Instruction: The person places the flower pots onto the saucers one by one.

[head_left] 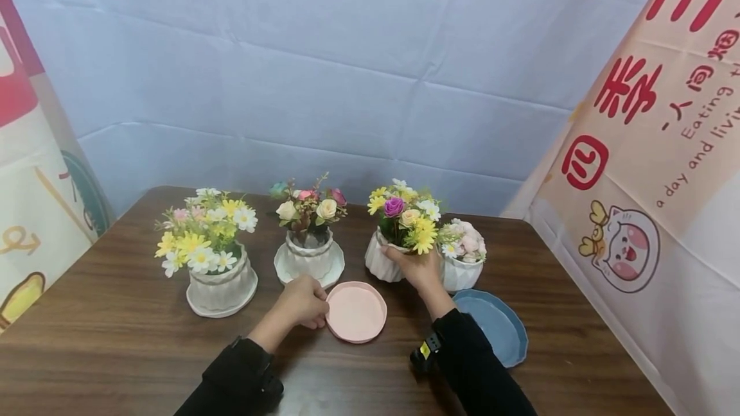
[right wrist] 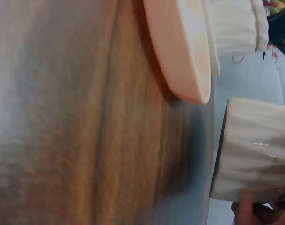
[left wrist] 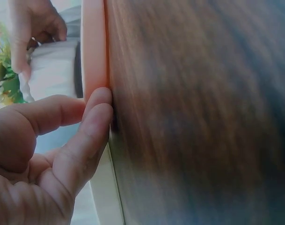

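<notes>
My left hand [head_left: 302,302] pinches the left edge of a round pink saucer [head_left: 356,312]; in the left wrist view, thumb and fingertips meet at its rim [left wrist: 94,51]. With my right hand [head_left: 420,268] I grip a white ribbed flowerpot [head_left: 381,260] holding yellow, white and purple artificial flowers [head_left: 405,214]. The right wrist view shows this pot [right wrist: 254,150] tilted, its base seemingly raised off the table. It is behind and right of the pink saucer, and the saucer has nothing on it.
Two potted flower arrangements stand on white saucers: a yellow-white one [head_left: 216,284] at left and a rose one [head_left: 310,260] in the middle. A pale pink one [head_left: 462,271] sits right of my right hand. A blue plate [head_left: 500,329] lies beside my right sleeve on the brown table [head_left: 115,339].
</notes>
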`<action>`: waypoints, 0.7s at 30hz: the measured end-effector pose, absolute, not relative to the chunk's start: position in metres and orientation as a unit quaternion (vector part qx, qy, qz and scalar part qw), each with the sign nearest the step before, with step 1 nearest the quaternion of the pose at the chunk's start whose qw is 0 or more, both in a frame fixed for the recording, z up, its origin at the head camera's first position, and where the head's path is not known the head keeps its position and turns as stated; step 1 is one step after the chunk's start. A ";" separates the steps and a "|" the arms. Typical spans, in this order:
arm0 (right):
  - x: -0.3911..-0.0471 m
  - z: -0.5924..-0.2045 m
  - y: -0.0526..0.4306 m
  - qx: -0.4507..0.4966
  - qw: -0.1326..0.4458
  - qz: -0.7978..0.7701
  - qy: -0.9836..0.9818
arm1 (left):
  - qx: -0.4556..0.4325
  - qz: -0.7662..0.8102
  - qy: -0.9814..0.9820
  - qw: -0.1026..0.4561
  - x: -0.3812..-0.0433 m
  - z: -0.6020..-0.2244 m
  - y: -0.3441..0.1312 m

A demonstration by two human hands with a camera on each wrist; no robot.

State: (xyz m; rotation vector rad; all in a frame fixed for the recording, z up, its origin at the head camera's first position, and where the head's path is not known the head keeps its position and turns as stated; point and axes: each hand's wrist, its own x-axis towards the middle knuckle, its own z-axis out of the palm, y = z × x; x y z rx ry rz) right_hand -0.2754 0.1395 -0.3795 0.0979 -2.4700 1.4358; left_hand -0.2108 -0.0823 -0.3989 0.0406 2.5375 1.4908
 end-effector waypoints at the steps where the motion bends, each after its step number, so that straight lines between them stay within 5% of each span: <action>1: -0.273 -0.380 0.139 0.039 0.137 0.507 -0.850 | 0.014 0.505 0.858 0.099 -0.211 -0.399 -0.082; 21: -0.228 -0.377 0.131 0.163 0.106 0.484 -0.853 | 0.017 0.506 0.857 0.099 -0.209 -0.396 -0.083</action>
